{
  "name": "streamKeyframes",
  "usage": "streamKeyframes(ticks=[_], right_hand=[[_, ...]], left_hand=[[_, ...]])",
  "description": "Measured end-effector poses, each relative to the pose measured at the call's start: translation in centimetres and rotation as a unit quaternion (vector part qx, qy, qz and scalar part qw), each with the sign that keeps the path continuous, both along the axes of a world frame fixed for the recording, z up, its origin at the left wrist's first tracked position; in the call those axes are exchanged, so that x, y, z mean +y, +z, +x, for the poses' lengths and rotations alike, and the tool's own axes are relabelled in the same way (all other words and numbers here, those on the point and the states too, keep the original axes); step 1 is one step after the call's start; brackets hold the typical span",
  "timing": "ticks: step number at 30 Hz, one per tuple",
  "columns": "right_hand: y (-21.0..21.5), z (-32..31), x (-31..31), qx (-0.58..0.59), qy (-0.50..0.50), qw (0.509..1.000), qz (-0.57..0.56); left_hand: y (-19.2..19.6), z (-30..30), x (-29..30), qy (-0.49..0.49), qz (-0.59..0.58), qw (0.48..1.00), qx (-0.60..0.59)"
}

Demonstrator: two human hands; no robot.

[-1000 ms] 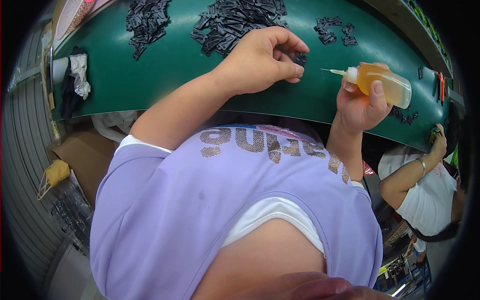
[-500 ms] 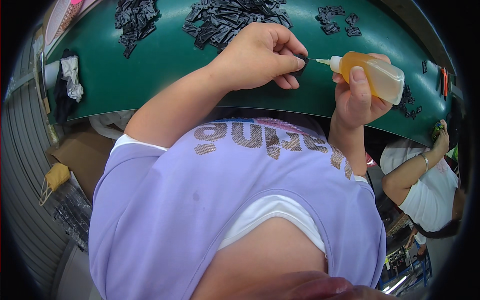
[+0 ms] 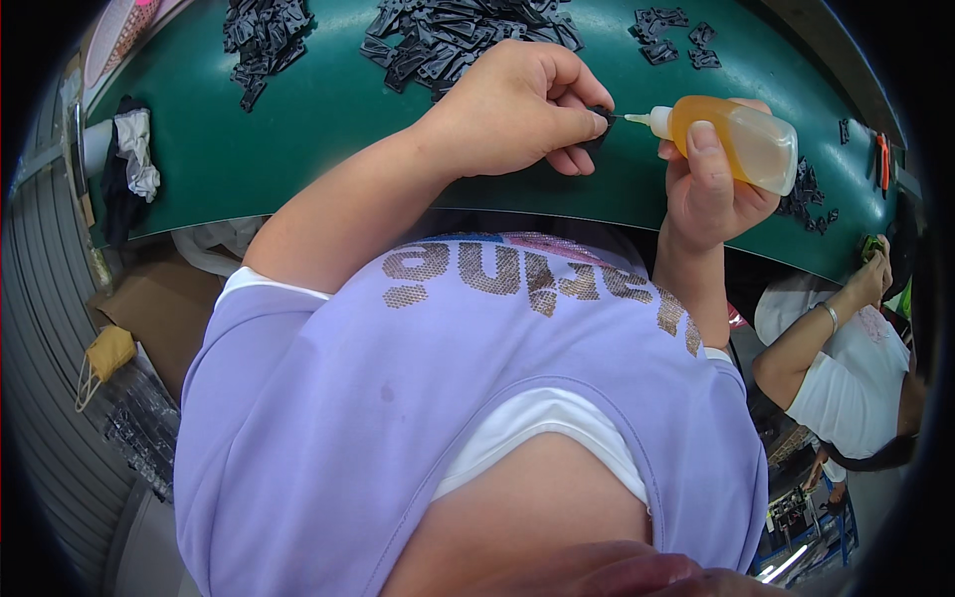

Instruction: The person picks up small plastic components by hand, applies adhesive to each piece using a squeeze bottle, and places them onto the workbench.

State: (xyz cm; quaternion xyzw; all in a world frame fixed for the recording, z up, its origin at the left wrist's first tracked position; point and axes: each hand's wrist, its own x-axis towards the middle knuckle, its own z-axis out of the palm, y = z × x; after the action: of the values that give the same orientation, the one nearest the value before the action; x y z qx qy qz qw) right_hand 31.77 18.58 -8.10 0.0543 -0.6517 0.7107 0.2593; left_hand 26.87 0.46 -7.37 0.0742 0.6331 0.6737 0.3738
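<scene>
My left hand [image 3: 532, 109] is closed in a pinch on a small black plastic part [image 3: 600, 121], mostly covered by the fingers and thumb. Wrapped round a squeeze bottle [image 3: 741, 144] of amber liquid is my right hand [image 3: 711, 189], its thumb pressed on the bottle's side. The bottle lies tilted nearly level, its thin needle tip pointing left at the black part. Whether the tip touches the part is too small to tell. Beyond my left hand a big heap of black plastic parts [image 3: 448, 45] covers the green table [image 3: 318, 149].
A smaller pile of black parts [image 3: 264, 45] lies far left, and several loose ones [image 3: 657, 35] far right. More small black pieces [image 3: 804, 199] and red-handled pliers [image 3: 882, 164] are by the right edge. Cloths [image 3: 137, 154] hang at the left end. A co-worker [image 3: 836, 338] sits at right.
The bottle in my right hand has shifted slightly left and up, its needle tip nearer the black part. My left hand keeps its pinch. The co-worker's arm has moved a little.
</scene>
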Motion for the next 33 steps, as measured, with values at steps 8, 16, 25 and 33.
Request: streamKeyframes(ticks=[8, 16, 25, 33], right_hand=[[0.2, 0.2, 0.5, 0.008, 0.023, 0.991, -0.130], [0.0, 0.8, -0.1, -0.002, 0.060, 0.997, -0.051], [0.1, 0.9, -0.2, -0.015, 0.059, 0.998, -0.006], [0.3, 0.9, -0.4, -0.016, 0.047, 0.999, 0.008]], left_hand=[[0.1, -0.1, 0.0, 0.005, -0.002, 1.000, -0.013], [0.2, -0.1, 0.2, 0.018, -0.002, 1.000, -0.015], [0.1, -0.2, 0.3, 0.014, -0.011, 1.000, -0.012], [0.2, -0.2, 0.3, 0.008, -0.017, 1.000, -0.010]])
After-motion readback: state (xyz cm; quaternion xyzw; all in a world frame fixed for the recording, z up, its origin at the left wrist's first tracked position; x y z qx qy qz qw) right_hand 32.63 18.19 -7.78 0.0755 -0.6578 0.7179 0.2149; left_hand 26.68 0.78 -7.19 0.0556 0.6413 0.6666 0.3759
